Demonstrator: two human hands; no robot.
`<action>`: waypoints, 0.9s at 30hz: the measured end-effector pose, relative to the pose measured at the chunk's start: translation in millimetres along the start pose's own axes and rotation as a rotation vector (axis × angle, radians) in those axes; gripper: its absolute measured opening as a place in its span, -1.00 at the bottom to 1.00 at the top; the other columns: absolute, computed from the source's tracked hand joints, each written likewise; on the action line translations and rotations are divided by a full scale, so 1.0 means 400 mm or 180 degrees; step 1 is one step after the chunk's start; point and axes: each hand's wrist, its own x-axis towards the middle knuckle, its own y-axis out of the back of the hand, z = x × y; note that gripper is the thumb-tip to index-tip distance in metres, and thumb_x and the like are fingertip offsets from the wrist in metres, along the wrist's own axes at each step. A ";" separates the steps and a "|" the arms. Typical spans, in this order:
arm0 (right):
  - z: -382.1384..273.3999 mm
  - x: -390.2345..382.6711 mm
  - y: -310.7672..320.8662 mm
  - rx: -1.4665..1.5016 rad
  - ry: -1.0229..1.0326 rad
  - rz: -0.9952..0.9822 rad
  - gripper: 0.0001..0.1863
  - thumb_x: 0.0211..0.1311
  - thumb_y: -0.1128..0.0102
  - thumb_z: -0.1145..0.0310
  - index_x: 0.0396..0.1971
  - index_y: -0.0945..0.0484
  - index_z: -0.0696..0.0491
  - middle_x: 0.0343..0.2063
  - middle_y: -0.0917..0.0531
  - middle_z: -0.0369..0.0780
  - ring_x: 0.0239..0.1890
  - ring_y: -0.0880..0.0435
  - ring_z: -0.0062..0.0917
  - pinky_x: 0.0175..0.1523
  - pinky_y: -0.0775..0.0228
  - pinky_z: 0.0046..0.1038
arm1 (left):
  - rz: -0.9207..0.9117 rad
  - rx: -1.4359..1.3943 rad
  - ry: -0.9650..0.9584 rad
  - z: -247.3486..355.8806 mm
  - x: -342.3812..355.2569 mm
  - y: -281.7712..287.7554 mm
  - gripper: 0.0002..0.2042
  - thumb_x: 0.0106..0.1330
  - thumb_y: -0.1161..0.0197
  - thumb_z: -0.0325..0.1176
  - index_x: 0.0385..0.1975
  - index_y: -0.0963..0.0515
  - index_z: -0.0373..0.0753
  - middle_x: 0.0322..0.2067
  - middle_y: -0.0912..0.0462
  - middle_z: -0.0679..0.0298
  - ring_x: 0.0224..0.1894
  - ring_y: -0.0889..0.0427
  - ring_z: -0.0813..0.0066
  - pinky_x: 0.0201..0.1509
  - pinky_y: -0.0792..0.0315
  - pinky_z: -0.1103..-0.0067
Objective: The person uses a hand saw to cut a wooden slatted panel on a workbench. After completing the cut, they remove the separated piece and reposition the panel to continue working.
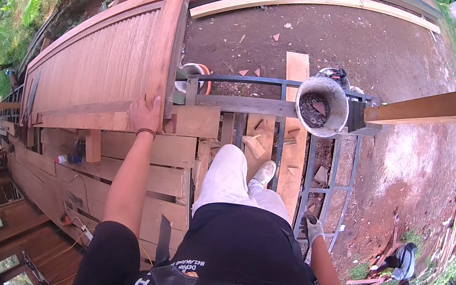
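Observation:
A reddish-brown wooden door panel (100, 62) with a grooved middle and a raised frame lies slanted over the plank work surface (133, 175) at my left. My left hand (144, 115) is bare, with a band at the wrist. It rests on the panel's near right corner, its fingers apart and laid over the wood. Low at my right side is my right hand (313, 226), in a grey glove with dark fingertips. Its fingers are curled beside the dark metal frame (319, 190); whatever they hold is too small to make out.
A dirty bucket (322, 106) with scraps in it stands ahead, beside a thick timber beam (437, 104). Loose planks (290, 164) and wood offcuts lie around my feet. A white bucket (190, 77) sits beyond the panel. A cord (68, 245) runs across the boards at lower left.

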 end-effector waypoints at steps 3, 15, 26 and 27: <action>-0.126 -0.081 -0.016 0.0902 -0.0770 -0.0197 -0.82 0.38 -0.14 0.32 -0.14 -0.64 0.02 -0.46 -0.70 -0.27 -0.59 -0.65 -0.54 -0.52 -0.49 -0.50 | 0.0152 0.0149 -0.0052 -0.037 -0.005 0.034 -0.44 0.28 -0.24 0.09 0.06 -0.55 -0.28 -0.01 -0.59 0.00 0.15 -0.45 0.02 0.28 -0.26 0.18; -0.337 -0.025 -0.138 -0.2682 0.0225 -0.0764 -0.57 0.21 -0.15 0.01 -0.12 -0.67 0.03 -0.16 -0.71 -0.01 -0.02 -0.67 -0.13 0.11 -0.50 -0.21 | -0.0151 0.0402 -0.0236 -0.028 0.015 0.020 -0.46 0.34 -0.18 0.04 0.09 -0.52 -0.31 -0.01 -0.57 -0.05 0.08 -0.47 -0.01 0.23 -0.30 0.19; -0.503 0.289 -0.805 -0.4673 0.3036 -0.2659 -0.74 0.22 -0.08 0.30 -0.17 -0.68 -0.02 -0.06 -0.69 -0.18 0.04 -0.63 -0.30 0.09 -0.44 -0.11 | -0.0873 -0.0527 0.0059 -0.279 0.097 0.082 -0.51 0.54 0.16 -0.21 0.31 -0.28 -0.42 0.30 -0.34 -0.02 0.35 -0.31 0.11 0.46 -0.10 0.37; -0.471 0.321 -0.864 -0.4617 0.3360 -0.2613 -0.75 0.23 -0.07 0.29 -0.18 -0.69 -0.04 -0.07 -0.69 -0.18 0.09 -0.59 -0.30 0.16 -0.36 -0.05 | -0.0944 -0.0494 0.0030 -0.250 0.112 0.064 -0.52 0.54 0.17 -0.21 0.30 -0.29 -0.42 0.30 -0.34 -0.01 0.35 -0.31 0.12 0.45 -0.10 0.37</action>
